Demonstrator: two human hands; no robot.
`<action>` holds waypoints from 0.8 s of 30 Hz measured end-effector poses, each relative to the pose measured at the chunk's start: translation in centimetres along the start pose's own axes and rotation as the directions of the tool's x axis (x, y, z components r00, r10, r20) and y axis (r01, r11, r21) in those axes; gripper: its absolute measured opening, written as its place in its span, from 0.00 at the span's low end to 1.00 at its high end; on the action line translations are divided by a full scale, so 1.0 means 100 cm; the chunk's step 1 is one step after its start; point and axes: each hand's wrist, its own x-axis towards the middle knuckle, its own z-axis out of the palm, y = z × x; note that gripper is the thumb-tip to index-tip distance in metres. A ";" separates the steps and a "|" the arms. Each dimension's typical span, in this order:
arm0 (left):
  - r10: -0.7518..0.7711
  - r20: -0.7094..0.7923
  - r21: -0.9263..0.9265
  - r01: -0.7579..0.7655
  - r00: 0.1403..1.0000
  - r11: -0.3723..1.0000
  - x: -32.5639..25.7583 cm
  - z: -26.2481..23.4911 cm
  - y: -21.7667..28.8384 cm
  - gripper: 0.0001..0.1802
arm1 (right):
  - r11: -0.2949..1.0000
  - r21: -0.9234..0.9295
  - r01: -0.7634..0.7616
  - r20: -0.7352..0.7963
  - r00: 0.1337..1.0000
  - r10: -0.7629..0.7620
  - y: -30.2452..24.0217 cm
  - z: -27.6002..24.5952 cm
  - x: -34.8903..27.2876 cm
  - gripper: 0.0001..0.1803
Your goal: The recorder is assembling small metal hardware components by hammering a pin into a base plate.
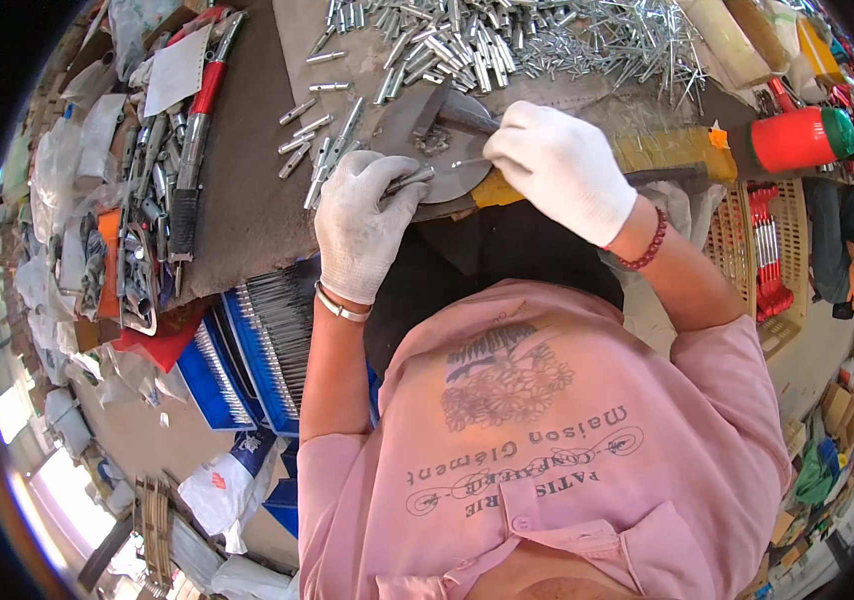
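Here, gripping a short metal tube (411, 181) in the white-gloved left hand (359, 222), pressing thumb and fingers around it, over the near left part of a dark round plate (462, 183). Pinching a thin metal pin (467, 161) between the fingertips of the white-gloved right hand (562, 170), pointing it leftward toward the tube above the same plate. Holding both hands apart, on the near side of a heap of metal tubes (447, 45) and a pile of thin rods (637, 48).

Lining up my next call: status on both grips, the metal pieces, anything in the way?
Left grip: closed around metal tube. Right grip: pinching thin pin, apart from tube. Dark metal bar on round plate, beside right grip, possibly obstructing.
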 end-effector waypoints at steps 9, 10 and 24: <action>0.016 0.013 0.027 -0.016 1.000 1.000 -0.001 -0.002 -0.008 0.06 | 1.000 -0.007 -0.027 0.101 0.995 0.028 -0.008 0.014 0.007 0.01; 0.027 0.004 0.026 -0.027 1.000 0.999 -0.003 -0.002 -0.009 0.06 | 1.000 0.006 -0.020 0.093 0.996 0.020 -0.009 0.015 0.007 0.01; 0.058 -0.002 0.043 -0.058 0.998 0.997 -0.003 0.002 -0.007 0.07 | 0.991 0.061 0.119 -0.006 0.993 -0.119 -0.015 0.023 0.009 0.06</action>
